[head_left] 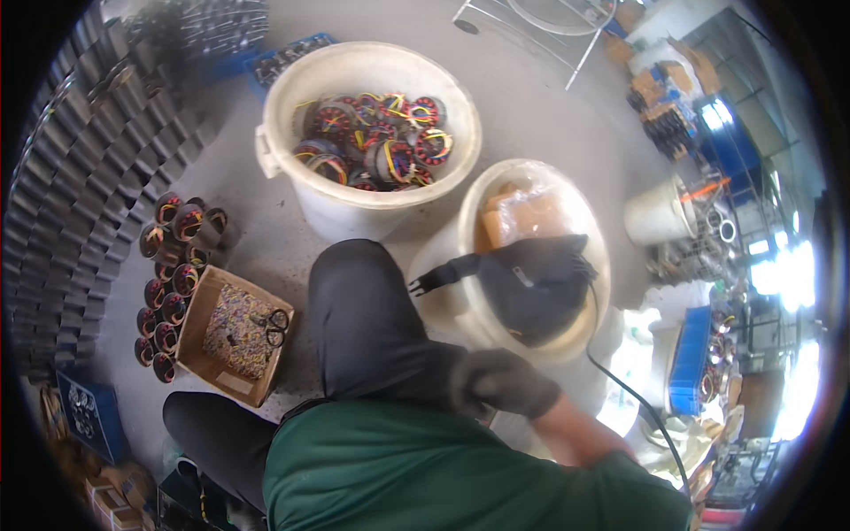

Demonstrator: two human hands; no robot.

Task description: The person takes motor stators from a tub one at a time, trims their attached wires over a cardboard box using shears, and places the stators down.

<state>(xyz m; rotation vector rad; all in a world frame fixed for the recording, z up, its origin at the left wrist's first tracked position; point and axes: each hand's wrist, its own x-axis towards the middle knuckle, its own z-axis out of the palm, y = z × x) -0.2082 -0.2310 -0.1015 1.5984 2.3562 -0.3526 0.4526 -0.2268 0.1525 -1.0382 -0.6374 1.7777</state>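
1. The black bag (536,296), the thing nearest the gloved right hand (512,382), lies just beyond it, draped in a round white tub (600,257); a strap with a buckle (425,281) hangs over the rim on the side toward the knee.
2. The right hand is curled and blurred, near the person's dark-trousered thigh; I cannot tell whether it grips anything. The left hand is out of view.
3. Farther beyond the hand, behind the bag in the same tub, are brown cardboard (522,219) and clear plastic.
4. Ahead and to the left of the hand stands a larger white tub (354,208), holding wire-wound rings (390,159) with red, yellow and blue parts.
5. Well to the hand's left, past the knee, a cardboard box (200,310) holds small multicoloured bits (235,332) and black-handled scissors (277,327).
6. Left of that box stand dark cylinders (173,310) with windings inside; stacked grey curved pieces (66,195) rise farther out.
7. Off to the hand's right is a blue crate (689,363).
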